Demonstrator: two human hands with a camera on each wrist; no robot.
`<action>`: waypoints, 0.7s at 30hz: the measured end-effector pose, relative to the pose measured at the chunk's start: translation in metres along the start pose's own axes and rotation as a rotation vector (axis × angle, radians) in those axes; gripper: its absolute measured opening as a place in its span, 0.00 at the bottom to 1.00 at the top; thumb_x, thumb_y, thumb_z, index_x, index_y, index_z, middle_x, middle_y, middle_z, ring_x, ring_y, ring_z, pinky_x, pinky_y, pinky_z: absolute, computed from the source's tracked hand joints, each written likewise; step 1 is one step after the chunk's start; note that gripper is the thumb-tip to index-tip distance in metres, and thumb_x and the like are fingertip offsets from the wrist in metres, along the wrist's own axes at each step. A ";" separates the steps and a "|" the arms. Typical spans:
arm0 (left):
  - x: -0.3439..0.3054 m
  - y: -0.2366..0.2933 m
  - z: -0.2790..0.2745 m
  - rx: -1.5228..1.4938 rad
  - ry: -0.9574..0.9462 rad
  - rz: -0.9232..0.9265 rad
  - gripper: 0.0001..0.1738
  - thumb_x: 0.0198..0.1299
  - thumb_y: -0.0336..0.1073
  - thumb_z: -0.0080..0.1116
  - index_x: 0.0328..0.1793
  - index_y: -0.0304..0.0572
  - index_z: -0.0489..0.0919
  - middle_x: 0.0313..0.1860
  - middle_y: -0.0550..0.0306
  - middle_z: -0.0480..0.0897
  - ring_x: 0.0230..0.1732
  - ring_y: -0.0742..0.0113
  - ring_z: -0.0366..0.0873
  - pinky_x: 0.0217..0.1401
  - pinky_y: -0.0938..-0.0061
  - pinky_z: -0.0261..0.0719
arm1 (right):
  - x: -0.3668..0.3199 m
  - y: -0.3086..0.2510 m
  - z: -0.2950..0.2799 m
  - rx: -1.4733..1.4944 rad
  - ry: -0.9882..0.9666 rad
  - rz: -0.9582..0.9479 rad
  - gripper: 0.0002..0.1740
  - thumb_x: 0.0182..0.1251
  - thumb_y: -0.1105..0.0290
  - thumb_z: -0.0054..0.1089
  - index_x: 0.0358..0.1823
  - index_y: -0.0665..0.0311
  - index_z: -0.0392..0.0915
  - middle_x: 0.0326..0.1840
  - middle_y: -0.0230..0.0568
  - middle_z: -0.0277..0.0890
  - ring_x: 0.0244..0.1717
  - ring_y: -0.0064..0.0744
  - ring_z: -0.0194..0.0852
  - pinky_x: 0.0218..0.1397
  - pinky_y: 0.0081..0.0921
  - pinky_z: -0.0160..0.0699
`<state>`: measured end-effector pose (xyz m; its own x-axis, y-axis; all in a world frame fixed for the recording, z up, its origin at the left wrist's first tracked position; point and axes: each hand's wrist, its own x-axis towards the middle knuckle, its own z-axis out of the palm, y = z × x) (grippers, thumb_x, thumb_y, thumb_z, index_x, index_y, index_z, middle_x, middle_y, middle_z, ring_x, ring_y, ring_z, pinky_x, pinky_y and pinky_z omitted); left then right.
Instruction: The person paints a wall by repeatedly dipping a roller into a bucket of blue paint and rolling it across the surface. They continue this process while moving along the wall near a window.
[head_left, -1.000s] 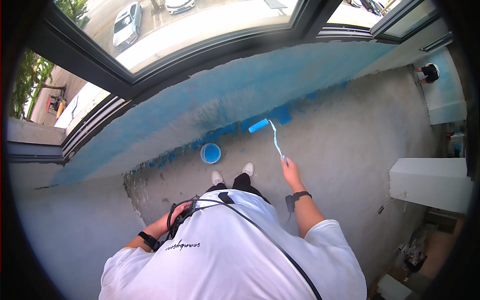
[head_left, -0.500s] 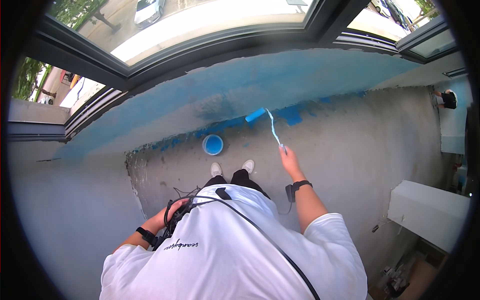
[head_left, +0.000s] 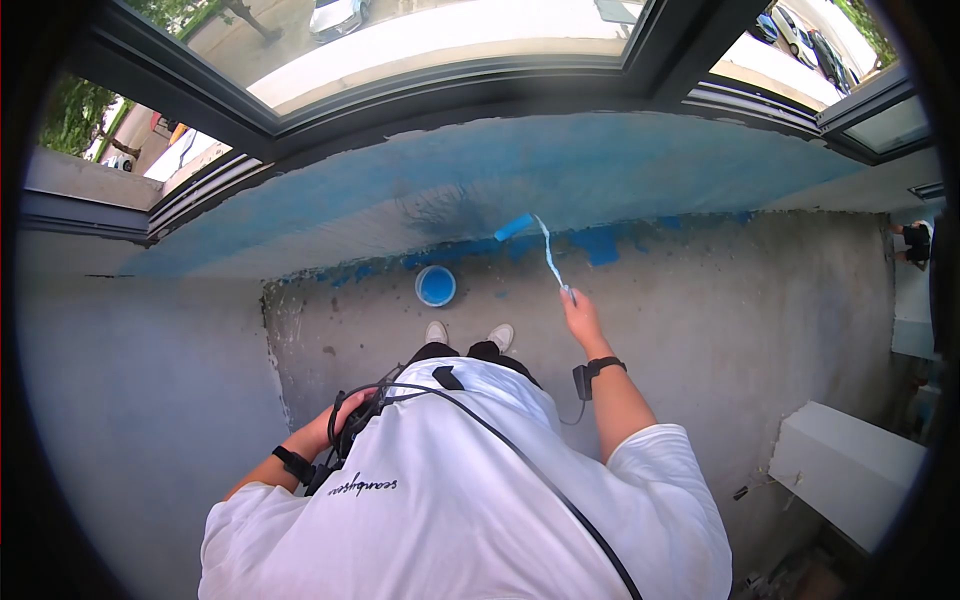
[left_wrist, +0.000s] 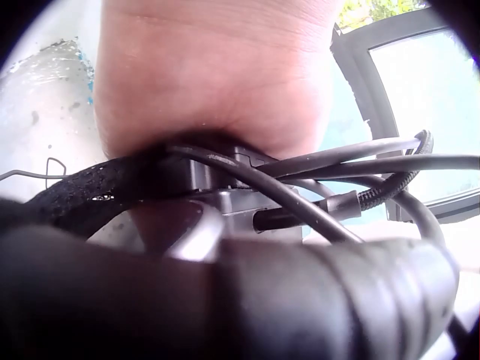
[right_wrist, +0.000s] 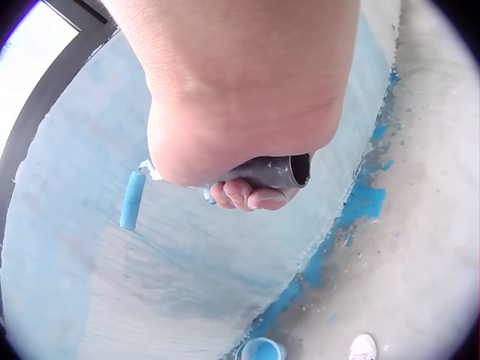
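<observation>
i remotely confirmed the right hand [head_left: 582, 316] closed round the grey tubular handle [right_wrist: 271, 172], the blue cylindrical roller [head_left: 514, 227] near the blue-streaked wall [head_left: 600, 165], the left hand [head_left: 353, 406] of indeterminable grip, and overloading or abrupt swinging risking drips.

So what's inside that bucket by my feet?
Inside the bucket you can see blue paint. The paint covers the bottom, so I can't tell how deep it is or whether anything is hiding underneath.
</observation>
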<state>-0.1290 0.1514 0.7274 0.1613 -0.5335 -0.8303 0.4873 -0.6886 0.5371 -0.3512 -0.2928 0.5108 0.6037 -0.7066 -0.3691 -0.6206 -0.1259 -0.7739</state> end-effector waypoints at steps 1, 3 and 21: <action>0.001 0.001 0.001 0.012 0.001 0.002 0.36 0.75 0.58 0.38 0.75 0.35 0.67 0.69 0.53 0.74 0.69 0.65 0.69 0.75 0.71 0.61 | 0.000 0.001 -0.001 0.002 -0.001 -0.001 0.23 0.74 0.49 0.51 0.39 0.65 0.76 0.32 0.60 0.77 0.38 0.65 0.74 0.38 0.47 0.71; 0.001 0.000 0.004 0.022 0.006 0.005 0.35 0.75 0.57 0.38 0.74 0.35 0.67 0.69 0.53 0.74 0.69 0.65 0.69 0.75 0.71 0.61 | 0.000 0.006 -0.002 0.033 -0.017 0.026 0.23 0.74 0.49 0.51 0.38 0.65 0.76 0.33 0.60 0.77 0.38 0.65 0.74 0.39 0.47 0.71; -0.017 0.010 0.017 -0.020 0.046 0.028 0.33 0.75 0.54 0.39 0.75 0.36 0.67 0.69 0.52 0.74 0.69 0.66 0.70 0.74 0.70 0.62 | 0.006 0.028 0.016 0.078 0.004 -0.027 0.23 0.76 0.52 0.50 0.32 0.64 0.74 0.20 0.35 0.68 0.23 0.29 0.65 0.29 0.32 0.64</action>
<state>-0.1417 0.1446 0.7496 0.2146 -0.5290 -0.8211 0.4992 -0.6632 0.5577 -0.3566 -0.2896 0.4791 0.6178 -0.7064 -0.3455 -0.5628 -0.0904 -0.8216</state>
